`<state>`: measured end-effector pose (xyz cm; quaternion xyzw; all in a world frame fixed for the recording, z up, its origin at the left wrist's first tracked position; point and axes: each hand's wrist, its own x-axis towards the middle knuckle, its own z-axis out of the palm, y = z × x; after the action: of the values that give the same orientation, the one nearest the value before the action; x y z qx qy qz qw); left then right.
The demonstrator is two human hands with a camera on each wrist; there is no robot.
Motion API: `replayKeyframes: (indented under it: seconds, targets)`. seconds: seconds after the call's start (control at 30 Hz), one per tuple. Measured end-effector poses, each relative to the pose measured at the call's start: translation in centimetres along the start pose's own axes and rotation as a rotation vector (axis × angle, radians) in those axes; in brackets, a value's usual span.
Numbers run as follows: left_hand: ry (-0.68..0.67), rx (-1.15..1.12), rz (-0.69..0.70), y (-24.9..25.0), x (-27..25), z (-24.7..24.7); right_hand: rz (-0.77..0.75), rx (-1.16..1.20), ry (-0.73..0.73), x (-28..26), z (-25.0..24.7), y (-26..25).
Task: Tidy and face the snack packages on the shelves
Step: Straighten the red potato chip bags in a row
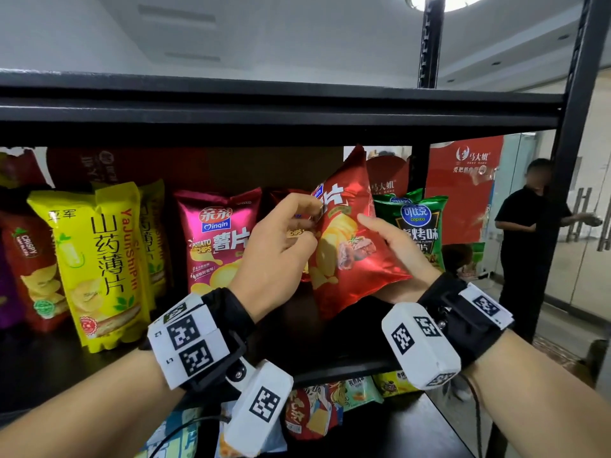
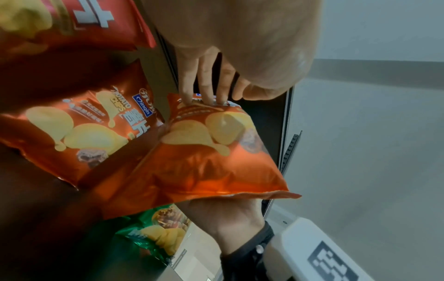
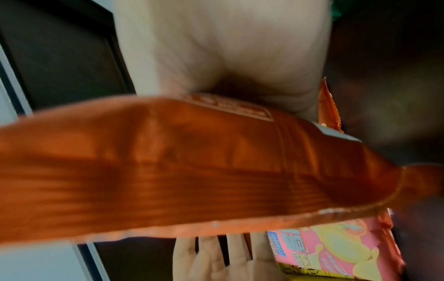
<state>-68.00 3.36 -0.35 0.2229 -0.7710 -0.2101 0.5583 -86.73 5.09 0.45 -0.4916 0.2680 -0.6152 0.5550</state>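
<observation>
A shiny red potato chip bag point(image 1: 350, 239) is held tilted above the black shelf board point(image 1: 347, 368), its top leaning right. My left hand point(image 1: 297, 233) pinches the bag's left edge with curled fingers. My right hand point(image 1: 390, 246) grips its lower right side, thumb on the front and fingers hidden behind. In the left wrist view the left fingers point(image 2: 204, 89) press on the bag point(image 2: 211, 157), and the right hand point(image 2: 228, 214) supports it from below. A second red bag point(image 2: 79, 133) stands behind it. The right wrist view shows the bag point(image 3: 192, 171) blurred and close.
A pink chip bag point(image 1: 220, 239), yellow bags point(image 1: 102, 259) and a red crispy bag point(image 1: 33, 269) stand to the left, and a green bag point(image 1: 418, 226) to the right. The upper shelf point(image 1: 264, 110) hangs close overhead. More packages point(image 1: 314, 411) lie below. A person point(image 1: 529, 233) stands beyond the upright.
</observation>
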Motion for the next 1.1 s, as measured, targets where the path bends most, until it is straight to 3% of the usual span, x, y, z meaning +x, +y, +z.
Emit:
replayKeyframes:
  seconds: [0.2,0.37,0.57,0.73,0.93,1.1]
  targets:
    - [-0.022,0.007,-0.095,0.3,0.5,0.9,0.022,-0.049,0.052,0.0,-0.5,1.1]
    - [-0.049,-0.05,-0.134,-0.2,0.6,1.7,-0.146,-0.228,0.048,-0.1,0.0,1.5]
    - [-0.127,-0.256,-0.268,-1.1,0.7,2.3,-0.213,-0.426,0.009,-0.7,0.7,1.6]
    - [-0.22,-0.379,-0.343,-2.0,1.1,2.2,-0.258,-0.406,-0.009,-1.7,1.0,1.8]
    - [-0.064,-0.464,-0.359,-3.8,1.6,1.2,-0.308,-0.375,0.079,-1.9,1.1,0.9]
    - [0.01,-0.525,-0.332,-4.5,1.7,0.1,-0.236,-0.378,0.205,-0.6,0.5,1.2]
